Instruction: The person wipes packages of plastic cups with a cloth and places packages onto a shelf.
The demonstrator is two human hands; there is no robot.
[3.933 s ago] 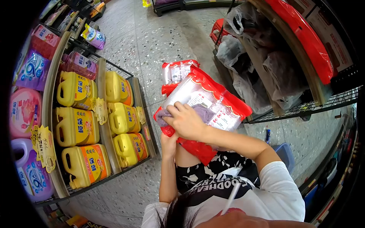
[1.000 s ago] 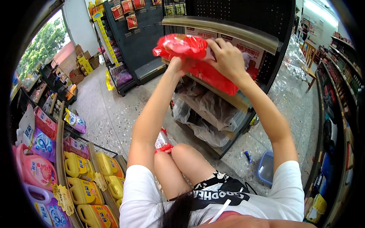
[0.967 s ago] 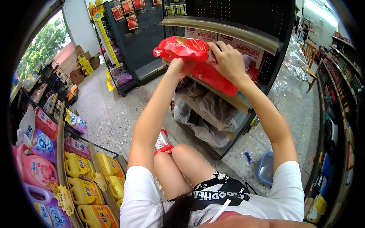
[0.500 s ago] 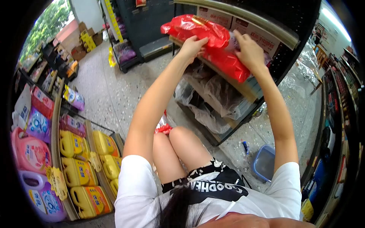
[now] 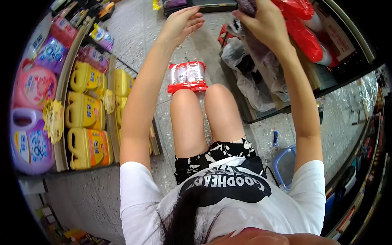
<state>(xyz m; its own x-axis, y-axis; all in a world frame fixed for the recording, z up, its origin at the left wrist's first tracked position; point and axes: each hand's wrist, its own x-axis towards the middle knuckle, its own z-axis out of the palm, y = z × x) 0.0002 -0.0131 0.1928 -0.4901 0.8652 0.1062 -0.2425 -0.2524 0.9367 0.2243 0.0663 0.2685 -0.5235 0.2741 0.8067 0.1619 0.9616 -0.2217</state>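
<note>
My right hand (image 5: 267,24) is closed around a dark purple plastic-looking package (image 5: 247,7) at the top edge of the view, beside the shelf. Its kind is unclear, since the hand and frame edge hide part of it. To the left, my left hand (image 5: 182,25) hangs over the floor with fingers stretched out and nothing in it. Red plastic packages (image 5: 302,34) lie on the shelf, just right of my right hand. On the floor by my knees rests a red pack with a clear middle (image 5: 187,76).
Clear plastic bags (image 5: 259,92) fill the lower shelf on the right. A blue plastic basin (image 5: 284,167) and a small blue packet (image 5: 276,138) are on the floor. At left, a rack holds yellow jugs (image 5: 85,110), a purple jug (image 5: 32,141) and a pink jug (image 5: 36,85).
My left hand has let go of the red packages, which now lie on the shelf. My right hand now grips a purple package. The view has tilted down, showing more floor.
</note>
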